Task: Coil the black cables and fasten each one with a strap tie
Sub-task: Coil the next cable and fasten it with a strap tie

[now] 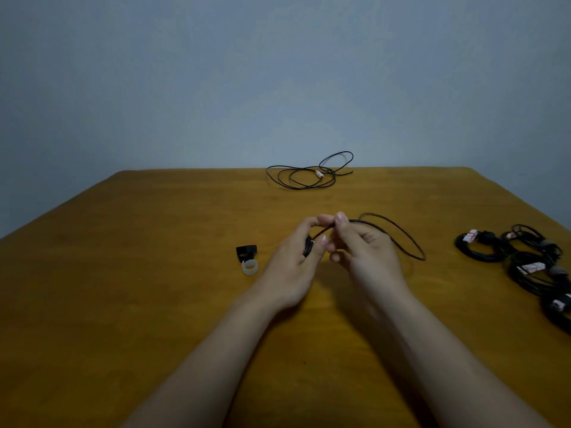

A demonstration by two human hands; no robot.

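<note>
At the middle of the wooden table [123, 273] a thin black cable [404, 242] is held between both hands. A small dark gathering of it is gripped in the left hand [292, 261], whose fingers are curled round it with the thumb laid across. The same cable is pinched between thumb and forefinger of the right hand [367, 251], just beside the left fingertips, the remaining fingers being folded in toward the palm. From that pinch one open loop is carried out to the right, past the right hand (whether its far end touches the table cannot be told).

Just left of the left hand two strap ties are set on the table, touching one another: a black strap tie [246, 251] and, nearer the viewer, a pale strap tie [249, 267] rolled into a ring.

At the far edge, well apart from the hands, a loose cable [301, 177] is spread in slack overlapping loops, with a pale plug among them. Along the right edge a group of coiled cables [482, 248] is laid close together, pale red-marked ends showing; grey bands are seen round some. Behind the table a plain blue-grey wall [278, 72] is seen.
</note>
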